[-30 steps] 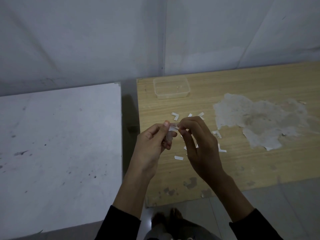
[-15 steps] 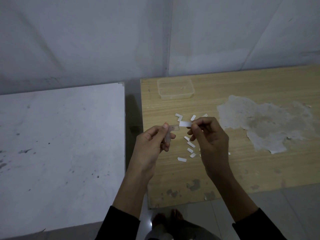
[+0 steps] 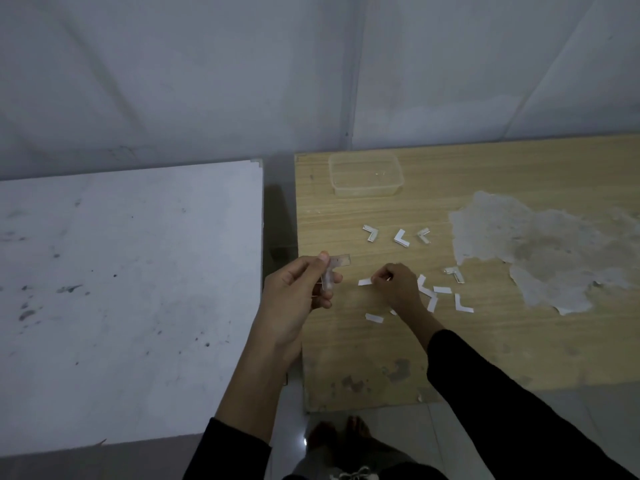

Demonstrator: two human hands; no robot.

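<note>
Left hand (image 3: pixel 298 289): pinches a clear corner piece (image 3: pixel 337 268), thumb on top, above the wooden table (image 3: pixel 519 341) near its left edge.
Right hand (image 3: pixel 398 289): curled, pinching a white paper strip (image 3: pixel 364 281) just over the tabletop.
Doing it well: the strip is best dropped apart from the unpeeled corners (image 3: pixel 401 237), without touching the clear piece's bared face.

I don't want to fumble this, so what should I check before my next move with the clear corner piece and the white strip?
1. Left hand grips the clear L-shaped plastic corner piece: ok.
2. Right hand pinches the small white paper strip: ok.
3. Strip and corner piece apart: ok.
4. Clear plastic tub on the wooden table open on top, nothing in front: ok.
5. Corner piece's surface clean: cannot tell.
</note>
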